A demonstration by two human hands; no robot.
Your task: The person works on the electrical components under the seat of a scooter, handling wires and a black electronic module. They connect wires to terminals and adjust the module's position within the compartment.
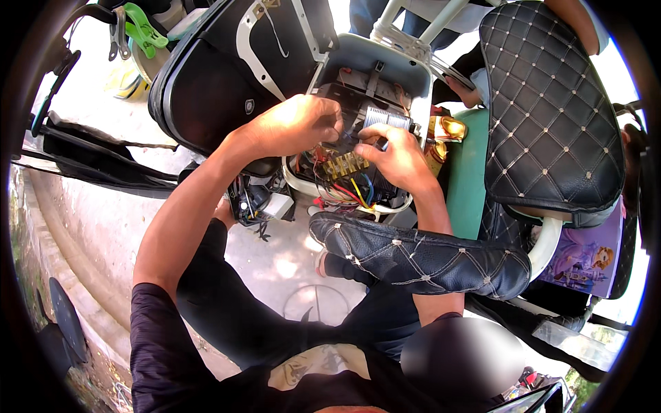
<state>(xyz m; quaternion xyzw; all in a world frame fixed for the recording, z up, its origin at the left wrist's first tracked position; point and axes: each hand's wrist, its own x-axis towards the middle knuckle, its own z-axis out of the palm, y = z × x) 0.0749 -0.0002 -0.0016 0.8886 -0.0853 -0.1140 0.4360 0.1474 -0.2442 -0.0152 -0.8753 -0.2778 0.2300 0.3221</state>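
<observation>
Over an open compartment point(403, 58) of a vehicle with padded seats, my left hand point(301, 125) is closed, its fingers curled in toward the thumb. Facing it from the right, my right hand point(399, 155) has bent fingers with the thumb drawn close to them. Whatever sits between the fingertips of either hand is too small or hidden to name. Just beyond my right fingers lies a finned metal block point(387, 118). Below both hands is a brass-coloured terminal block point(344, 165), with red, yellow and blue wires point(359, 191) running from it toward the near rim.
A black quilted seat point(551, 110) rises at the right, and a quilted padded bar point(420, 255) crosses my right forearm. A black lid-like seat point(234, 69) leans at the left. Loose electrical parts point(258, 203) hang beside the compartment. Another person's arm point(577, 24) shows at top right.
</observation>
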